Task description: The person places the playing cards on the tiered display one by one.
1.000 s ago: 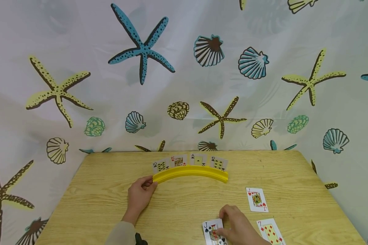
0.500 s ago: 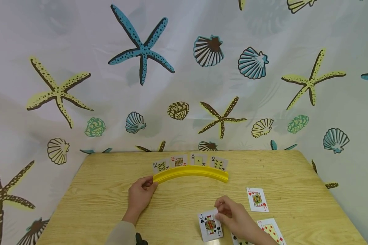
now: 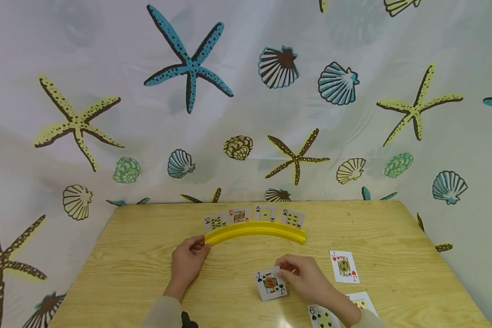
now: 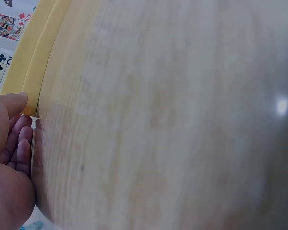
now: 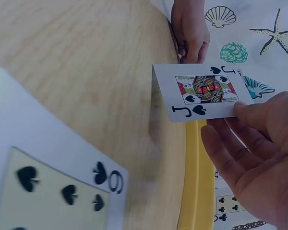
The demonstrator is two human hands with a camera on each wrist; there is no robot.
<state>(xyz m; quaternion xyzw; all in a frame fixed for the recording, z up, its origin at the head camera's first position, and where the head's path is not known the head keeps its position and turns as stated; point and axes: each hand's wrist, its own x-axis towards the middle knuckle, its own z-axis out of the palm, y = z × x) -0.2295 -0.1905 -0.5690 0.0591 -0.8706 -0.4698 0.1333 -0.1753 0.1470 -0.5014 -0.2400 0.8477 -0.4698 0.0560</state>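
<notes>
My left hand (image 3: 188, 262) grips the left end of a curved yellow playing card holder (image 3: 254, 228); in the left wrist view the thumb lies on top of its end. Standing in the holder are a ten of clubs (image 3: 215, 222), a king of diamonds (image 3: 239, 216), a black ace (image 3: 265, 213) and a six of clubs (image 3: 293, 219). Between thumb and fingers my right hand (image 3: 309, 278) pinches a jack of spades (image 3: 271, 283) by its upper right corner. That card is raised off the table, face up and tilted, in front of the holder.
Face up on the wooden table (image 3: 127, 264), to the right, lie a jack of hearts (image 3: 344, 267), a seven of diamonds (image 3: 362, 303) partly behind the right forearm, and a six of spades (image 3: 323, 317) at the near edge. A shell-patterned curtain (image 3: 238, 114) hangs behind the table.
My right hand has lifted the jack of spades and carried it left and forward toward the holder, exposing the six of spades beneath. The left hand keeps its place on the holder.
</notes>
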